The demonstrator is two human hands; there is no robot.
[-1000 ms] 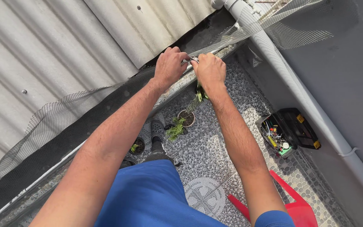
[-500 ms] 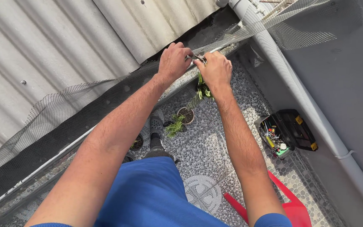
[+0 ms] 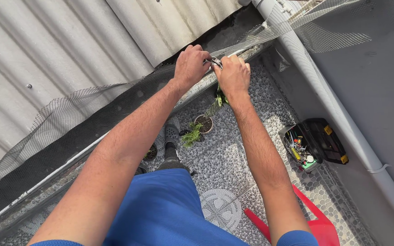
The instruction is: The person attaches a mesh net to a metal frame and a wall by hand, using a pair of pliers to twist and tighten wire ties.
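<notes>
Up at the roof edge, the left hand [image 3: 190, 66] and right hand [image 3: 232, 75] meet on the mesh netting [image 3: 83, 109], both grips clenched around a small dark tool [image 3: 215, 61] between them. Below on the pebbled floor [image 3: 233, 155] stand potted plants [image 3: 197, 130], an open toolbox [image 3: 313, 143] and a red stool [image 3: 315, 221].

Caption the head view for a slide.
Both hands, left hand and right hand, grip grey mesh netting beside corrugated metal roofing.
</notes>
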